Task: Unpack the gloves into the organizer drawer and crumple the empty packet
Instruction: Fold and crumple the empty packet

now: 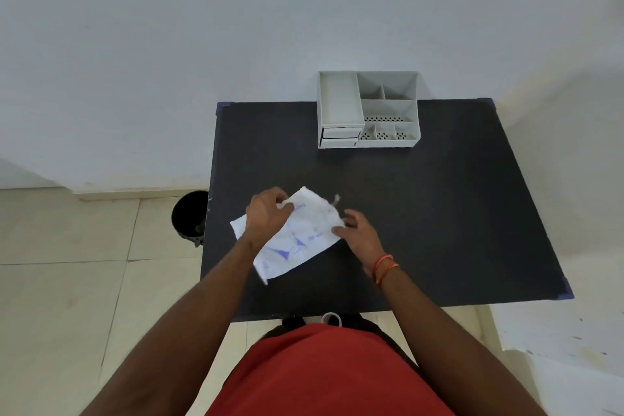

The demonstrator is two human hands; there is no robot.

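Mid-frame on the dark table [439, 213], the white packet [297, 243] with blue print lies between both hands. The left hand [266, 216] covers its upper left part, fingers curled and pinching the top edge. The right hand [358, 233] grips the right edge with its fingertips. The print is too blurred to read; any gloves are hidden. The grey organizer [368, 110] sits at upper centre, well apart, its drawer front [339, 135] small and hard to make out

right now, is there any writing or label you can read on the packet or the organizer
Packet: blue print and a blue drawing, too blurred to read; no word can be quoted.
Organizer: no text or label visible.
Table: no text visible.
Bin: no text visible.
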